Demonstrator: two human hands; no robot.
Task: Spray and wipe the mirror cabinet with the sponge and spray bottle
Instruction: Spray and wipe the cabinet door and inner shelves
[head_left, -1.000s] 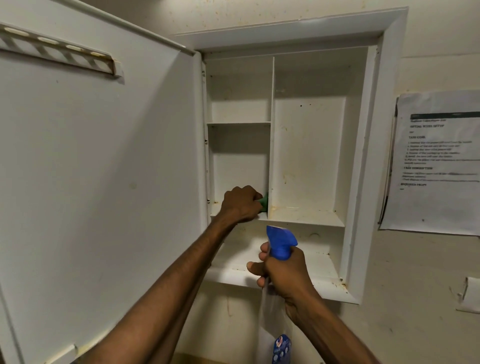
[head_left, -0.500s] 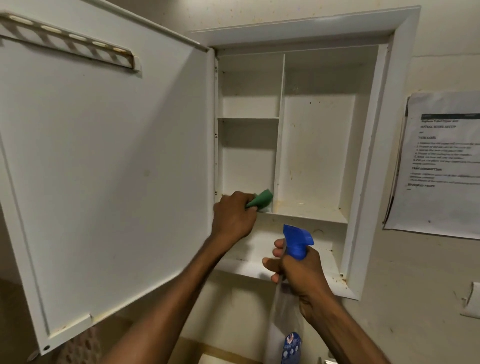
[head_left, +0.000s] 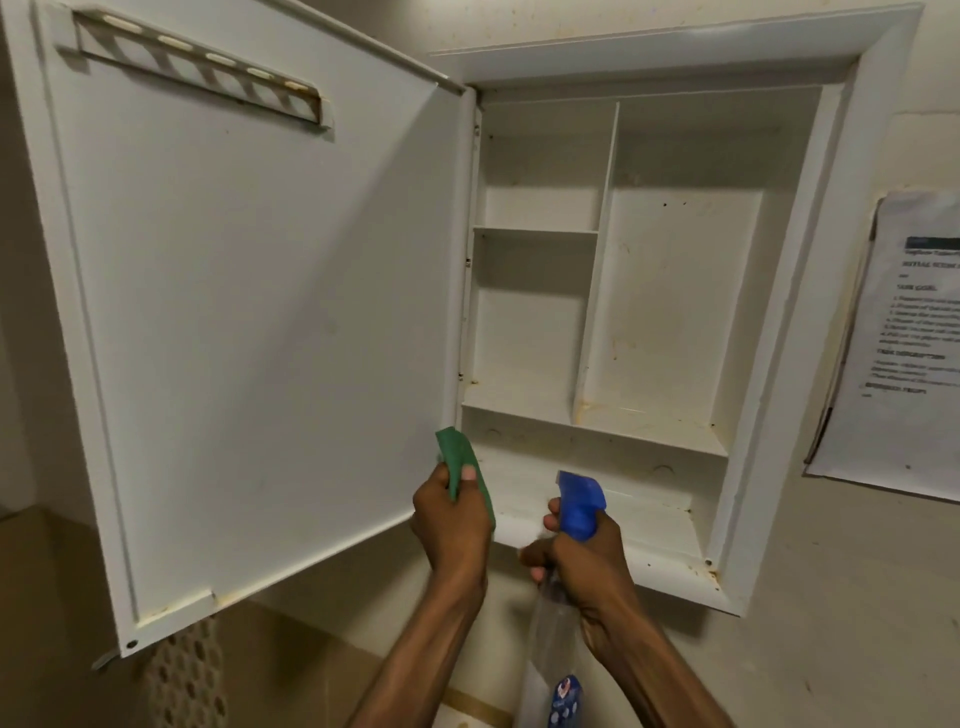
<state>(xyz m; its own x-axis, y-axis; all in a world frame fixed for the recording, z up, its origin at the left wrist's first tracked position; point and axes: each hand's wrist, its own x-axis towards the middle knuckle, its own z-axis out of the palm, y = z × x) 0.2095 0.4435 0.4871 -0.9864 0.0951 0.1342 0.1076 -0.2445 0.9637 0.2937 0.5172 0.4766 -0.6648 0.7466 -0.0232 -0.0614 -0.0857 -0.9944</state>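
Note:
The white recessed cabinet (head_left: 779, 322) stands open, its shelves bare and stained with yellowish marks. Its door (head_left: 249, 322) is swung out to the left, inner side towards me. My left hand (head_left: 449, 525) grips a green sponge (head_left: 460, 462) upright, just in front of the door's lower right corner and clear of the shelves. My right hand (head_left: 582, 561) grips the neck of a clear spray bottle (head_left: 556, 654) with a blue trigger head (head_left: 582, 501), held below the bottom shelf with the nozzle towards the cabinet.
A slotted rack (head_left: 202, 78) is fixed near the top of the door's inner side. A printed paper sheet (head_left: 904, 353) hangs on the wall to the right. A perforated white object (head_left: 184, 670) shows below the door.
My left hand has drawn the sponge out of the lower left compartment and down to the door's corner. The view has shifted left. My right hand keeps its hold on the bottle.

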